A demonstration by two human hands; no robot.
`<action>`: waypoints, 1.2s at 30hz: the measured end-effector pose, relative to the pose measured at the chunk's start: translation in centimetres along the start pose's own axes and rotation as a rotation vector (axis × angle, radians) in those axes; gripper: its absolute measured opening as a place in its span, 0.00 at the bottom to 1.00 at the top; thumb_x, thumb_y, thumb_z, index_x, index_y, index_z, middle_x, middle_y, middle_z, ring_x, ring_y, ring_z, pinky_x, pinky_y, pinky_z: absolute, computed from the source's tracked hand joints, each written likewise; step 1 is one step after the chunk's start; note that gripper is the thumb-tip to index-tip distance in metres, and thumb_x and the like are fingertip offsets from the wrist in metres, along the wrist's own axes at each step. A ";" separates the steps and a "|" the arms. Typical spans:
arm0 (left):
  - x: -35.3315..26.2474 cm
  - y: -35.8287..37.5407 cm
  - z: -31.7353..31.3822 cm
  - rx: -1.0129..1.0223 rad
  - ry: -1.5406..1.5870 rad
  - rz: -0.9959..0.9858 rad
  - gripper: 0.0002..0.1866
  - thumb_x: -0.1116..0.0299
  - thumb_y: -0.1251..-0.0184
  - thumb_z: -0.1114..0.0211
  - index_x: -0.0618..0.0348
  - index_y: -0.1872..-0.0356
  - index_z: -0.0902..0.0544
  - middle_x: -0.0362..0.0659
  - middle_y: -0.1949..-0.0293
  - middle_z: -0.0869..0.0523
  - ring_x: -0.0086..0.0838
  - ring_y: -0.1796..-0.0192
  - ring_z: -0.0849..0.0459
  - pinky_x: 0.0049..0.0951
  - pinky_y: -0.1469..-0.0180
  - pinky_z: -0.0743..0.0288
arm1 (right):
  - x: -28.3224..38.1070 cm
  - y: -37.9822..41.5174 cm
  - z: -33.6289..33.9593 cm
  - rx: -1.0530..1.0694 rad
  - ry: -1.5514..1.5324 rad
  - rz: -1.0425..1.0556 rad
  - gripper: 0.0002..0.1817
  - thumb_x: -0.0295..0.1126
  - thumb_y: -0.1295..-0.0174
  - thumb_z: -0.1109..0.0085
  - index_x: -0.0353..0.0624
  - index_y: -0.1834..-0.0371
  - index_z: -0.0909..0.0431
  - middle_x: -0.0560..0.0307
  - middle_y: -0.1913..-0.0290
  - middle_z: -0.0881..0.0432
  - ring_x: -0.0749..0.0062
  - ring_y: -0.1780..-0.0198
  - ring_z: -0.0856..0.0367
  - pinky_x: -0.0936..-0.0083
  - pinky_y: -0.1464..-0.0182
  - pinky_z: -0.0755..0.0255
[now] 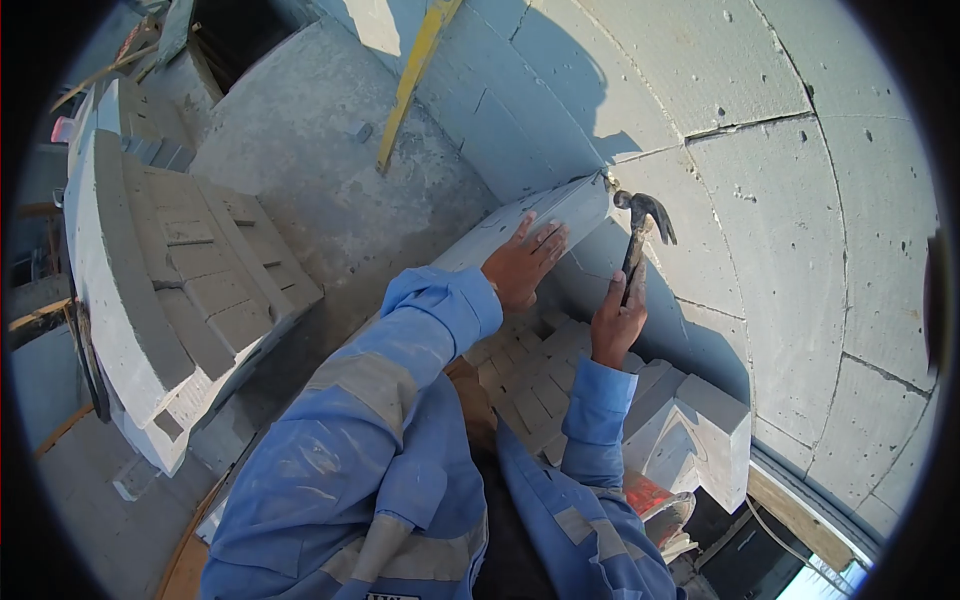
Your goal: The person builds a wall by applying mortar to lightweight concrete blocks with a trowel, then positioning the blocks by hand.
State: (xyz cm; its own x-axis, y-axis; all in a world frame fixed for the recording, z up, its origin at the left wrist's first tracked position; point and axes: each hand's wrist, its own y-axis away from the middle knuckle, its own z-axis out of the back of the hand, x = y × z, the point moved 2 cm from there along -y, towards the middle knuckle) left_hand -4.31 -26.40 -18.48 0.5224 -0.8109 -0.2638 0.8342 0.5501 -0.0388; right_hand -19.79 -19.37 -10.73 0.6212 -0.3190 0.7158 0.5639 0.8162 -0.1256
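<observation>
A claw hammer (636,236) is in my right hand (618,325), its fingers wrapped round the handle. The hammer's head points up, close to the wall of large grey blocks (765,200) and to the end of a pale block (585,203). My left hand (525,268) rests on that block with its fingers stretched out. The block stands against the wall, its far end meeting it at a corner. Part of its near side is hidden behind my left arm.
A yellow straight bar (410,90) leans on the wall above the dusty concrete floor (300,130). Stacked blocks (190,270) stand at left, and more blocks (705,420) sit at lower right. Below these is a red container (648,497). A cable (780,540) runs near the bottom right.
</observation>
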 end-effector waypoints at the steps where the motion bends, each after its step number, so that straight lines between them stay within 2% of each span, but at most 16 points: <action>1: -0.1 0.0 0.2 0.004 0.001 -0.012 0.44 0.60 0.43 0.39 0.63 0.23 0.40 0.49 0.21 0.45 0.40 0.18 0.51 0.57 0.18 0.62 | 0.6 0.0 0.2 -0.073 -0.047 0.003 0.26 0.36 0.26 0.45 0.28 0.32 0.30 0.34 0.48 0.15 0.59 0.53 0.14 0.66 0.50 0.24; 2: -0.1 -0.1 0.4 0.032 -0.022 -0.004 0.44 0.60 0.43 0.39 0.63 0.23 0.40 0.50 0.21 0.45 0.40 0.18 0.50 0.57 0.18 0.62 | -0.1 0.0 -0.4 -0.084 -0.046 -0.006 0.26 0.36 0.26 0.45 0.28 0.32 0.30 0.34 0.48 0.15 0.59 0.53 0.14 0.66 0.50 0.24; 4: -0.2 -0.2 0.4 0.059 -0.045 -0.007 0.44 0.60 0.43 0.39 0.63 0.23 0.40 0.50 0.21 0.45 0.40 0.18 0.50 0.57 0.18 0.62 | -1.5 -0.1 -1.7 -0.148 0.038 0.108 0.26 0.34 0.28 0.44 0.33 0.30 0.30 0.30 0.45 0.17 0.44 0.48 0.14 0.65 0.48 0.22; 5: -0.1 -0.2 0.4 0.042 -0.041 0.002 0.44 0.60 0.43 0.39 0.63 0.23 0.41 0.50 0.21 0.45 0.40 0.18 0.50 0.57 0.18 0.62 | -2.1 0.0 -1.9 0.043 0.191 -0.066 0.26 0.36 0.28 0.44 0.35 0.30 0.29 0.31 0.43 0.18 0.41 0.47 0.15 0.62 0.47 0.22; 8: -0.4 0.0 0.4 0.035 -0.030 -0.009 0.44 0.60 0.43 0.39 0.64 0.23 0.41 0.51 0.21 0.44 0.40 0.18 0.50 0.56 0.18 0.62 | -4.0 -0.7 -2.8 0.094 0.291 -0.010 0.26 0.38 0.28 0.45 0.38 0.30 0.29 0.33 0.44 0.18 0.39 0.48 0.16 0.57 0.47 0.22; 12: -0.1 -0.1 1.2 0.055 -0.030 0.003 0.43 0.60 0.40 0.40 0.62 0.23 0.42 0.50 0.21 0.44 0.40 0.18 0.50 0.55 0.18 0.62 | -3.4 -0.6 -2.5 0.132 0.324 -0.019 0.25 0.39 0.28 0.47 0.41 0.30 0.29 0.35 0.45 0.17 0.40 0.48 0.16 0.54 0.46 0.23; 13: -0.2 -0.2 0.7 0.048 -0.024 0.018 0.43 0.60 0.40 0.40 0.62 0.23 0.42 0.50 0.21 0.44 0.40 0.18 0.50 0.55 0.18 0.62 | -4.3 -0.4 -2.9 0.072 0.303 0.047 0.25 0.38 0.28 0.46 0.41 0.30 0.29 0.35 0.47 0.16 0.40 0.49 0.15 0.55 0.47 0.23; 15: -0.1 -0.2 -0.4 -0.020 -0.071 0.006 0.47 0.58 0.44 0.33 0.63 0.23 0.41 0.49 0.21 0.44 0.39 0.18 0.49 0.56 0.18 0.61 | -4.5 -0.4 -3.3 0.036 0.267 0.150 0.25 0.37 0.28 0.46 0.40 0.30 0.29 0.35 0.48 0.16 0.40 0.50 0.15 0.56 0.48 0.23; 17: -0.1 -0.3 -1.1 -0.032 -0.078 0.038 0.46 0.59 0.43 0.34 0.63 0.23 0.42 0.49 0.21 0.45 0.38 0.18 0.49 0.56 0.18 0.62 | -3.5 0.0 -3.2 0.109 0.243 -0.033 0.26 0.36 0.28 0.45 0.37 0.30 0.29 0.33 0.49 0.16 0.40 0.49 0.15 0.59 0.47 0.24; 24: 0.0 -0.1 -1.2 0.012 -0.036 0.030 0.42 0.63 0.36 0.41 0.60 0.21 0.45 0.46 0.20 0.46 0.34 0.17 0.51 0.53 0.17 0.66 | -4.3 0.2 -3.9 0.065 0.167 0.094 0.25 0.34 0.27 0.46 0.27 0.32 0.30 0.26 0.48 0.17 0.41 0.49 0.14 0.60 0.46 0.24; 31: -0.4 -0.2 -1.2 -0.020 -0.070 0.026 0.39 0.63 0.34 0.43 0.58 0.22 0.42 0.44 0.20 0.45 0.33 0.18 0.50 0.53 0.17 0.65 | -4.0 0.3 -3.7 0.036 0.146 0.050 0.25 0.34 0.27 0.46 0.27 0.33 0.29 0.26 0.48 0.18 0.41 0.49 0.15 0.60 0.46 0.25; 33: -0.5 -0.2 -1.1 -0.015 -0.055 0.058 0.39 0.64 0.35 0.42 0.58 0.22 0.41 0.44 0.20 0.44 0.34 0.18 0.50 0.54 0.17 0.64 | -3.4 -0.2 -3.1 0.112 0.198 -0.026 0.26 0.35 0.28 0.45 0.27 0.33 0.29 0.27 0.47 0.18 0.41 0.47 0.15 0.61 0.45 0.25; 34: -0.6 -0.3 -1.0 -0.015 -0.056 0.021 0.39 0.64 0.35 0.42 0.58 0.22 0.41 0.44 0.20 0.44 0.34 0.18 0.50 0.54 0.17 0.64 | -3.8 -0.6 -2.7 0.082 0.201 -0.048 0.26 0.35 0.28 0.45 0.27 0.33 0.29 0.27 0.47 0.18 0.41 0.47 0.15 0.61 0.45 0.25; 36: -0.6 -0.6 -0.7 0.010 -0.158 0.054 0.41 0.60 0.38 0.39 0.59 0.23 0.40 0.46 0.21 0.44 0.36 0.18 0.51 0.55 0.18 0.62 | -4.5 -1.0 -2.2 0.121 0.030 -0.019 0.25 0.37 0.27 0.45 0.29 0.35 0.26 0.31 0.50 0.16 0.45 0.49 0.15 0.64 0.45 0.26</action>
State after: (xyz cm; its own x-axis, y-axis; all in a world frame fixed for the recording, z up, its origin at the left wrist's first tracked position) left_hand -5.24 -26.08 -19.00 0.5868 -0.8021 -0.1105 0.8057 0.5920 -0.0192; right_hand -21.96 -19.82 -15.35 0.6281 -0.3472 0.6963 0.5068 0.8617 -0.0275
